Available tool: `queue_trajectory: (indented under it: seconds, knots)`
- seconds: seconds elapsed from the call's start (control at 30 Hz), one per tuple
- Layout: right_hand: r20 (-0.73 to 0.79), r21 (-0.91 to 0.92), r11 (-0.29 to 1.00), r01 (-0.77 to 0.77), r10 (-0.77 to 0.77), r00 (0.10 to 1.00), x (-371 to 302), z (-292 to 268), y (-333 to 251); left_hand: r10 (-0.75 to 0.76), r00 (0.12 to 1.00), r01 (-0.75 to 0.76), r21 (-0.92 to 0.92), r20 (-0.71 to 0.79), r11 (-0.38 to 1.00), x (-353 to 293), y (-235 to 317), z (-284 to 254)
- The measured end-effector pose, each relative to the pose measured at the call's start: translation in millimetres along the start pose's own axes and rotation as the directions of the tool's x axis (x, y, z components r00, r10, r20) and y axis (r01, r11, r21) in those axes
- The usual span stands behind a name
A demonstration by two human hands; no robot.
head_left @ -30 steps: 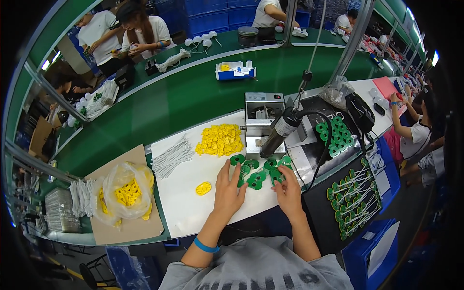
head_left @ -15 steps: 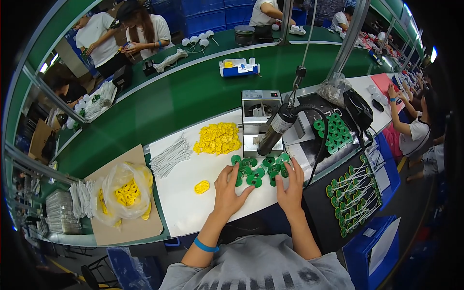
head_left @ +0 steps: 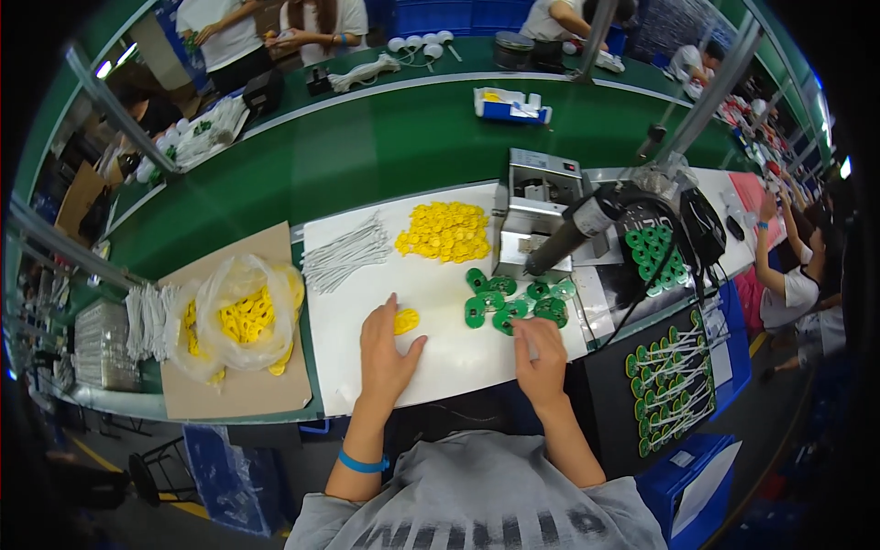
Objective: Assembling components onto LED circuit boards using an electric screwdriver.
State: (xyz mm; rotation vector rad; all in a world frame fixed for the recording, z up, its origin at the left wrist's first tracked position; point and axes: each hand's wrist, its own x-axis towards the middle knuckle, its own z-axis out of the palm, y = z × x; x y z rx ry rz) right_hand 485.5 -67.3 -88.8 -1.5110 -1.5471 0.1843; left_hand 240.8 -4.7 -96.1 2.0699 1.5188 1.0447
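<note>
My left hand is over the white work surface, its thumb spread away from the fingers. Its fingertips lie beside a single yellow plastic piece and partly cover it. On the right, my right hand has its fingertips drawn together at the near edge of a round green circuit board; the exact grip is partly hidden. That board belongs to a loose group of green circuit boards. Beyond it is a heap of yellow plastic pieces.
A metal bench machine stands behind the boards, with a dark hanging tool slanting before it. White wires lie at the left. A plastic bag of yellow parts rests on cardboard. Wired boards cover a black mat at right.
My left hand has left the green boards and moved left to the single yellow piece. My right hand's fingers have drawn together at a near board. The whole view has shifted.
</note>
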Motion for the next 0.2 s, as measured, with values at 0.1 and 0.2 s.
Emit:
queue_trajectory:
  seconds: [0.1, 0.2]
  knots:
    - [0.173, -0.078, 0.99, 0.117, -0.102, 0.98, 3, 31, -31, 0.043, 0.999, -0.043, -0.013, -0.01, 0.999, -5, -18, -4]
    - [0.282, -0.241, 0.964, 0.11, -0.039, 0.959, -1, 52, -35, 0.033, 0.999, -0.03, -0.094, 0.033, 0.995, -8, -25, -12]
